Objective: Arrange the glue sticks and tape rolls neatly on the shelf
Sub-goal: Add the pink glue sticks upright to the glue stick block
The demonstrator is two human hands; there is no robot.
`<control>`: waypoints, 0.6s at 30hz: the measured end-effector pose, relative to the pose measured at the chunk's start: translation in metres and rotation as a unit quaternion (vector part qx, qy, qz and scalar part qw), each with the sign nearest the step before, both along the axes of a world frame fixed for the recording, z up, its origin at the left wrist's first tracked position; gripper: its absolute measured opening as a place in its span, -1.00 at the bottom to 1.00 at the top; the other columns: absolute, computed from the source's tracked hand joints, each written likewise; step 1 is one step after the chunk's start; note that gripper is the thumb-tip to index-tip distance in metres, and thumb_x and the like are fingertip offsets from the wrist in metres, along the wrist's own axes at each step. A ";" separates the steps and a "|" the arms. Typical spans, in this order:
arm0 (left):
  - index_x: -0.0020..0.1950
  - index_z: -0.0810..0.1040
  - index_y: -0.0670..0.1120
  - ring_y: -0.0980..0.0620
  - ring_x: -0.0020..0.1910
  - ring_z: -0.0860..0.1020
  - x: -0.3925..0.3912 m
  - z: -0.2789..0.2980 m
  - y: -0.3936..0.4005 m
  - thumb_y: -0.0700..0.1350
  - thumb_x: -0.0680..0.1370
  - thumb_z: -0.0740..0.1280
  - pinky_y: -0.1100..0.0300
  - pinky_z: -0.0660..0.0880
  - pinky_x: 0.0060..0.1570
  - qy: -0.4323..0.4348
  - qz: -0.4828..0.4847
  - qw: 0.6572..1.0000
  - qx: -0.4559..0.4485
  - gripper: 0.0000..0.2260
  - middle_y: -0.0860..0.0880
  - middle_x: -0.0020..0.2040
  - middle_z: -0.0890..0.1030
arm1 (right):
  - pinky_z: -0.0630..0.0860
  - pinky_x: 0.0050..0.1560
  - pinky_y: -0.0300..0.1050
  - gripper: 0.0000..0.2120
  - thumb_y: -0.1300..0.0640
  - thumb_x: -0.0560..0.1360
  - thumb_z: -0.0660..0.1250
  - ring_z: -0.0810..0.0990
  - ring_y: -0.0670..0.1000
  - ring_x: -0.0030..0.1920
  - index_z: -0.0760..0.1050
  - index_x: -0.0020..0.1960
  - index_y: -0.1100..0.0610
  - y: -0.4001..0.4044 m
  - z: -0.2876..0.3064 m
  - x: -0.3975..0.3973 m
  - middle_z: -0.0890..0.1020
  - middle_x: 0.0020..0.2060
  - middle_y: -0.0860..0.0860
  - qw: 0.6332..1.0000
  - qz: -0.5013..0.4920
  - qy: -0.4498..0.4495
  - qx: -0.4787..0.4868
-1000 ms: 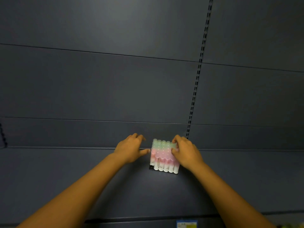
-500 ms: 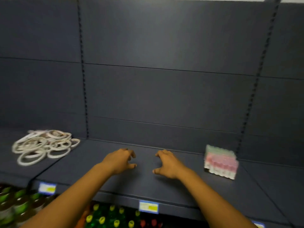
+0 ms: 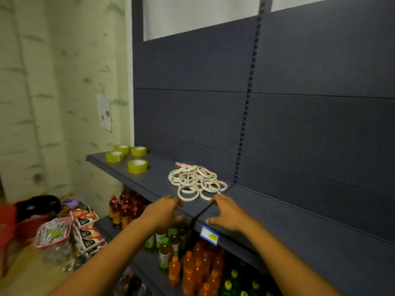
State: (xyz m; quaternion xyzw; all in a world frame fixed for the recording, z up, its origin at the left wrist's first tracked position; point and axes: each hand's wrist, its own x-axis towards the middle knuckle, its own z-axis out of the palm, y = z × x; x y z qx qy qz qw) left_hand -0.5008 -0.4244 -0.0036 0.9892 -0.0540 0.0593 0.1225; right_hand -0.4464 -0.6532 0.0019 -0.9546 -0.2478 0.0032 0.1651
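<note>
Dark blue-grey metal shelf [image 3: 149, 178], head view: an upper shelf board that runs from 9 o'clock toward 4 o'clock across the frame, backed by slotted panels of the same colour.

Item, thin white tape rolls [image 3: 197, 182]: a loose heap of many flat rings, overlapping and lying at mixed angles, on the shelf just above frame centre. Some carry small red and yellow print. A pale pink object pokes out at the heap's 12 o'clock edge, too blurred to identify.

Item, yellow-green tape rolls [image 3: 137, 166]: four wider rolls lying flat near the shelf's far left end, at 10 o'clock from the white heap and well apart from it.

Item, glue sticks: out of frame.

Left hand [image 3: 163, 212]: at 7 o'clock of the white heap, fingers loosely curled, holding nothing, fingertips near the front ring; contact cannot be judged.

Right hand [image 3: 226, 212]: at 5 o'clock of the heap, fingers spread and relaxed, grasping nothing, fingertips just beside the nearest ring.

Blue and yellow price tag [image 3: 209, 235]: on the shelf's front lip, below the right hand.

Bottled drinks [image 3: 188, 268]: red, orange and green, on lower shelves at 6 o'clock.

Packaged goods [image 3: 85, 229]: stacked on the floor at 8 o'clock, beside a red crate [image 3: 8, 227].
</note>
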 end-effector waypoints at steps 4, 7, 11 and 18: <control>0.30 0.45 0.06 0.04 0.16 0.52 0.024 -0.007 0.051 0.13 0.53 0.35 0.07 0.53 0.10 -0.001 0.024 1.000 -0.008 -0.62 0.01 0.22 0.49 | 0.45 0.27 0.06 -0.33 -0.12 0.41 0.48 0.42 0.11 0.34 0.32 0.40 0.10 0.053 0.001 0.038 0.40 0.38 0.07 1.000 0.027 -0.005 0.007; 0.30 0.44 0.06 0.04 0.16 0.51 0.055 -0.010 0.083 0.13 0.53 0.34 0.07 0.52 0.12 -0.005 0.036 0.999 -0.011 -0.63 0.02 0.23 0.49 | 0.43 0.24 -0.03 -0.38 -0.11 0.41 0.47 0.44 0.08 0.30 0.35 0.35 0.08 0.087 0.002 0.072 0.44 0.32 0.04 0.999 0.036 -0.021 0.014; 0.31 0.44 0.05 0.03 0.14 0.52 0.106 -0.008 0.121 0.12 0.54 0.33 0.08 0.52 0.13 -0.005 0.037 0.999 -0.013 -0.63 0.02 0.22 0.49 | 0.42 0.19 -0.10 -0.42 -0.09 0.41 0.47 0.45 0.05 0.25 0.37 0.33 0.07 0.127 0.007 0.124 0.45 0.28 0.02 0.998 0.037 -0.029 0.031; 0.31 0.45 0.00 0.02 0.13 0.54 0.211 0.005 0.182 0.08 0.55 0.34 0.12 0.50 0.08 -0.013 0.029 0.999 -0.005 -0.63 0.00 0.22 0.53 | 0.40 0.18 -0.17 -0.35 -0.07 0.45 0.44 0.42 0.03 0.32 0.30 0.44 0.07 0.189 0.019 0.218 0.40 0.38 -0.01 0.996 0.031 -0.026 0.074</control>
